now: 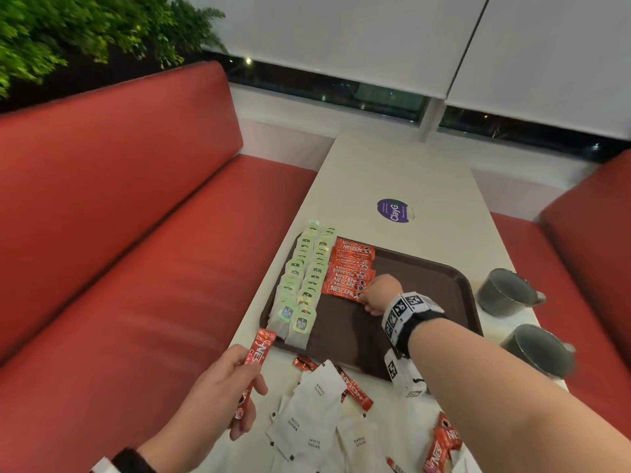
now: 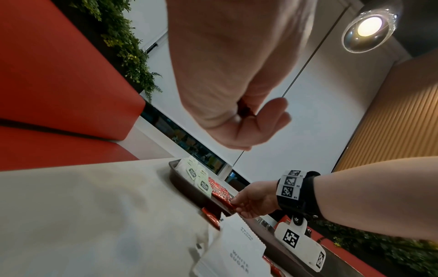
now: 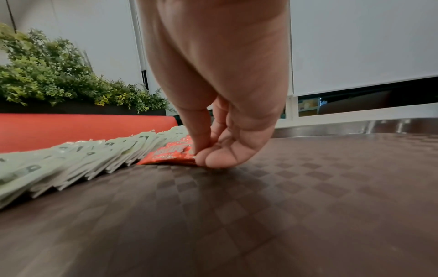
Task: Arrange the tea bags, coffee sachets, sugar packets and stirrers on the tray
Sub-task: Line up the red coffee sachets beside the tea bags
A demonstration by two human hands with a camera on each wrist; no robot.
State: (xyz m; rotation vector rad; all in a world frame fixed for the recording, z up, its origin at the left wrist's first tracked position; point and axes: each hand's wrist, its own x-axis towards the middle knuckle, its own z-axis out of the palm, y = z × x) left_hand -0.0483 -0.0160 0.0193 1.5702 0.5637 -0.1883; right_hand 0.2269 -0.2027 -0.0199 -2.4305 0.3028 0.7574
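Several white sugar packets lie scattered on the pale surface nearest the person, with loose red coffee sachets among them and at the right. One more loose sachet lies partly under the sugar packets, just short of the tray's near rim.

At the near left, the left hand is raised above the surface edge, its grip curled round a single red coffee sachet that stands up slantwise out of the fingers. In the left wrist view only a dark sliver of that sachet shows inside the palm.

Beyond the loose packets sits the brown tray. The right hand, with a marker band on its wrist, reaches onto the tray floor; its grip is pinching the right end of the nearest sachet in the row of coffee sachets, thumb and fingertips pressed together on the foil edge and down against the chequered tray floor. That row runs along the tray, the sachets overlapping one another.

Just left of them, two overlapping columns of green-tagged tea bags fill the tray's left side, reaching past its far rim.

To the right of the tray, on the surface, stand two grey mugs. Farther along is a round purple sticker. Red bench seats flank both sides, with green foliage behind the left one and white blinds over dark windows at the far end.
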